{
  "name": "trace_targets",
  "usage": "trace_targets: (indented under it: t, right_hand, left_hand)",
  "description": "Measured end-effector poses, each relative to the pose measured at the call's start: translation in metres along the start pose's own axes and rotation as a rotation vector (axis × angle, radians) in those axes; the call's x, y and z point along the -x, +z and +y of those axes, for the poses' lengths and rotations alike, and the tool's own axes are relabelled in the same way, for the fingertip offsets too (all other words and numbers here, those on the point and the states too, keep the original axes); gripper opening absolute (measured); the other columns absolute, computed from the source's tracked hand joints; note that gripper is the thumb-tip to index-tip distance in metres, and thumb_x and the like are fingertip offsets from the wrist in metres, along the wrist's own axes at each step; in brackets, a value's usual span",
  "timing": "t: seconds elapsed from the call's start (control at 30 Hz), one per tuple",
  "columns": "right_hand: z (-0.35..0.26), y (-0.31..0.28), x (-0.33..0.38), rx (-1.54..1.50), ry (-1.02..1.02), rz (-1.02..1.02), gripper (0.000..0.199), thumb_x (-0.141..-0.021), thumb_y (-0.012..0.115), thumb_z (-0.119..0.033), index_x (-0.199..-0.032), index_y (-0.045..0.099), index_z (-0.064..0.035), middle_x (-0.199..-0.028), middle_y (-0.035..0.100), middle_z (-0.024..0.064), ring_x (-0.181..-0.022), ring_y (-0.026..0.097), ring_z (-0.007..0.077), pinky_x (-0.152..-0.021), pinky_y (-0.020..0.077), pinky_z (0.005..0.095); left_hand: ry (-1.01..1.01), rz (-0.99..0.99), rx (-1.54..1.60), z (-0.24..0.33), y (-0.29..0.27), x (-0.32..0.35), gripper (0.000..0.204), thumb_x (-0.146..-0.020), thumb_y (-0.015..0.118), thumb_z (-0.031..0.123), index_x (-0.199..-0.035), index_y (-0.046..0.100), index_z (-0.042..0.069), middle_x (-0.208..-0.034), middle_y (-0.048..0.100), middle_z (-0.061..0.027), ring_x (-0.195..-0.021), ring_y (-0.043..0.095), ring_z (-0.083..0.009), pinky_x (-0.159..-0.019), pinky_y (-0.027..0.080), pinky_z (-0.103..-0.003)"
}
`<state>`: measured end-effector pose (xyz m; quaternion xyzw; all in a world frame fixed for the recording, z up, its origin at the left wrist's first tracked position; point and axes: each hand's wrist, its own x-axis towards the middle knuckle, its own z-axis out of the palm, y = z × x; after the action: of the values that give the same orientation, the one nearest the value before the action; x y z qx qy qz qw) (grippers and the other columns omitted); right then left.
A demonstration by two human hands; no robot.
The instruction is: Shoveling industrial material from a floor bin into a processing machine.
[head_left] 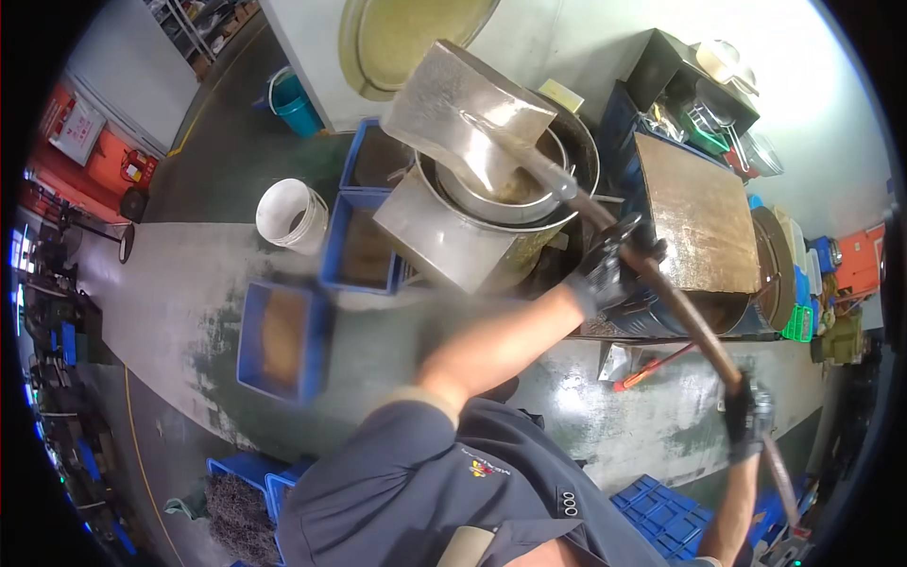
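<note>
A long-handled metal shovel (682,307) runs slantwise across the view. My left hand (619,265), in a black glove, wraps round its shaft below the blade. Further down the shaft, my right hand (749,416), also gloved in black, is closed round it near the handle's end. The shovel's wide, shiny blade (463,106) hangs tilted over a round metal pan (505,210) set in the mouth of a larger drum (588,156). Part of the pan is hidden behind the blade, and what it holds is hard to make out.
Blue bins (248,331) and a white bucket (291,213) stand left of the drum; a teal bucket (295,104) is farther back. At right is a brown board (699,213) on a blue barrel. A red-handled tool (652,367) lies on the floor.
</note>
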<state>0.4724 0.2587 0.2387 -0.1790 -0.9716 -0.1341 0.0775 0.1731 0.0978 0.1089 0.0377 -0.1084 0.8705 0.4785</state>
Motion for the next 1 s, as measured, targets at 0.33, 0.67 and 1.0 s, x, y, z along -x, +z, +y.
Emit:
trace_targets:
  t: [0.33, 0.67, 1.0]
  right_hand:
    - [-0.01, -0.128, -0.283, 0.338, -0.246, 0.064, 0.017, -0.085, 0.052, -0.008, -0.102, 0.057, -0.0058, -0.086, 0.057, 0.0109, -0.078, 0.056, 0.0254, -0.067, 0.0456, 0.0366]
    - [-0.122, -0.06, -0.567, 0.045, -0.532, -0.245, 0.008, -0.082, 0.058, -0.011, -0.084, 0.057, -0.0035, -0.078, 0.058, 0.0091, -0.077, 0.057, 0.0199, -0.069, 0.0465, 0.0325]
    - [-0.119, 0.001, -0.459, 0.69, -0.485, -0.709, 0.01, -0.066, 0.062, -0.015, -0.07, 0.063, -0.0069, -0.065, 0.061, 0.0155, -0.062, 0.062, 0.0305, -0.057, 0.0491, 0.0394]
  left_hand:
    - [0.159, -0.168, 0.505, 0.075, 0.061, -0.172, 0.013, -0.089, 0.054, 0.018, -0.091, 0.062, 0.008, -0.08, 0.065, -0.0042, -0.079, 0.063, -0.0178, -0.086, 0.05, -0.038]
    - [0.252, -0.006, 0.713, 0.227, -0.116, -0.209, 0.021, -0.088, 0.048, 0.027, -0.088, 0.063, 0.012, -0.08, 0.064, -0.0069, -0.065, 0.059, -0.0208, -0.06, 0.052, -0.038]
    - [-0.001, 0.427, 0.521, 0.154, -0.203, -0.173, 0.025, -0.086, 0.051, 0.032, -0.085, 0.063, 0.01, -0.082, 0.066, -0.01, -0.077, 0.063, -0.0282, -0.074, 0.052, -0.044]
